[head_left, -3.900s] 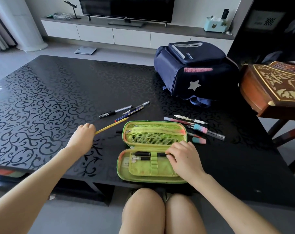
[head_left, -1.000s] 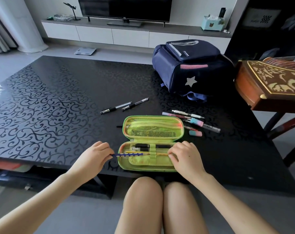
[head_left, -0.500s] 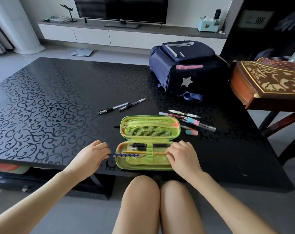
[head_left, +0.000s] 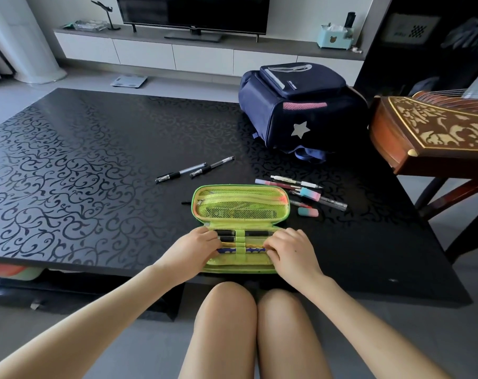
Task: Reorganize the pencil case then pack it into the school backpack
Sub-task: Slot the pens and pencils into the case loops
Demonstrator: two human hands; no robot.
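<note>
Here the green pencil case (head_left: pixel 240 206) lies open on the near edge of the black patterned table (head_left: pixel 95 160), its lid half on the far side and its loop half nearest the person. Through the mesh pocket of the lid, long shapes show, too blurred to name. In the near half, elastic loops hold two black pens (head_left: pixel 257 233) at the far side, then a yellow pencil (head_left: pixel 252 244), then a blue pencil (head_left: pixel 248 250) nearest.

The left hand (head_left: pixel 194 248) has its fingers bunched together and curled round the left end of the blue pencil. The right hand (head_left: pixel 292 251) is curled with its fingertips down at the pencil's right end; whether they pinch it or only press the case I cannot tell.

Two more black pens (head_left: pixel 181 172) lie loose just beyond the case on the left. A cluster of coloured pens (head_left: pixel 295 184) and a pink-and-blue eraser (head_left: pixel 308 212) lie just right of the lid. The navy backpack (head_left: pixel 295 110) stands closed at the far right of the table, well apart from the case.
</note>
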